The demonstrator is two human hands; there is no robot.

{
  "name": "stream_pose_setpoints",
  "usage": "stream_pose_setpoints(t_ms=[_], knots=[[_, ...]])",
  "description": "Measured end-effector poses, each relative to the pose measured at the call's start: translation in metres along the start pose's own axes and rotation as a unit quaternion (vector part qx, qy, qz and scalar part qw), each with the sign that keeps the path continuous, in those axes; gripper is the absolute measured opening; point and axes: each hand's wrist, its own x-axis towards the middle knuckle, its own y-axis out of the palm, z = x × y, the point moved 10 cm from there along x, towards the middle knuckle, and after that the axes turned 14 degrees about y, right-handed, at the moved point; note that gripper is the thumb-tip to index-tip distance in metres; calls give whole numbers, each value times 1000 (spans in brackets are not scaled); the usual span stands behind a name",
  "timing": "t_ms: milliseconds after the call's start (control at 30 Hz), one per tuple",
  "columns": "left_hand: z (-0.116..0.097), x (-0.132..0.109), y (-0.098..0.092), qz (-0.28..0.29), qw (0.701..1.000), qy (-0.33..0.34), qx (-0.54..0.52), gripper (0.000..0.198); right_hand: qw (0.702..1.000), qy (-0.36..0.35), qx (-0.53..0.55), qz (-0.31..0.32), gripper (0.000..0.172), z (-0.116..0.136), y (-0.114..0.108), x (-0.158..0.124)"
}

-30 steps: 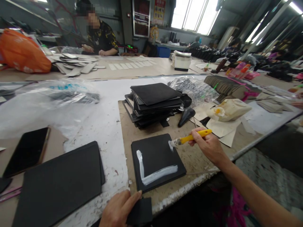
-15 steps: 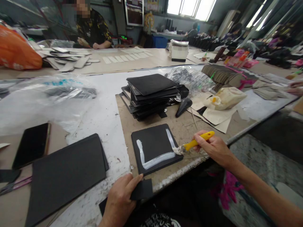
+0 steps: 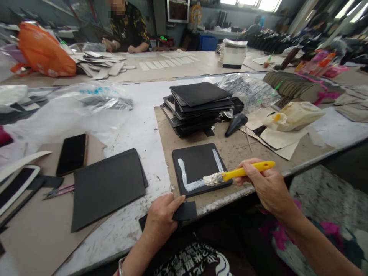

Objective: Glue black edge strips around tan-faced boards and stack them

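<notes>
My right hand [image 3: 263, 184] grips a yellow-handled glue brush [image 3: 247, 171], its bristles caked with white paste. The bristles are over the near edge of a black panel [image 3: 198, 163], which bears a U-shaped line of white glue along three sides. My left hand [image 3: 163, 214] is closed around a small black strip [image 3: 185, 211] at the table's front edge, its index fingertip by the panel's near left corner. Behind the panel stands an uneven stack of black panels [image 3: 201, 96].
Left of my hands lie a larger black sheet [image 3: 107, 188], a phone [image 3: 72, 153], scissors [image 3: 59, 190] and plastic film [image 3: 86, 115]. A cream glue container [image 3: 299, 117] and a dark cone-shaped object [image 3: 236, 124] are at the right. Across the table sits a person [image 3: 129, 30].
The brush has moved left from the panel's near right corner and lifted somewhat. My left hand still holds the black strip. The whole view has shifted, showing more of the table's left side.
</notes>
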Motion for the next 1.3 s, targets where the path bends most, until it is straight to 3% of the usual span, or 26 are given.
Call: stream_pose_setpoints(t_ms=[167,300,433,667,900,1100,1300], knots=[[-1,0,-1,6,1000,0,0,32,996,34,51,61,29,-16,52,-11],[0,-1,1,11,1000,-2,-2,31,994,61,67,66,31,-27,67,-12],[1,-1,2,7,1000,-4,-6,32,995,70,60,24,31,-34,48,-6],[0,-2,1,3,1000,3,-6,31,988,99,61,-102,24,-56,-25,6],[-2,0,-2,-7,1000,18,4,34,983,108,32,-146,21,-62,-63,6],[-2,-2,-3,-11,999,28,14,40,984,80,-27,-156,26,-43,-76,14],[-4,-1,-3,-16,999,44,12,42,992,15,-54,-112,28,-15,-58,28]])
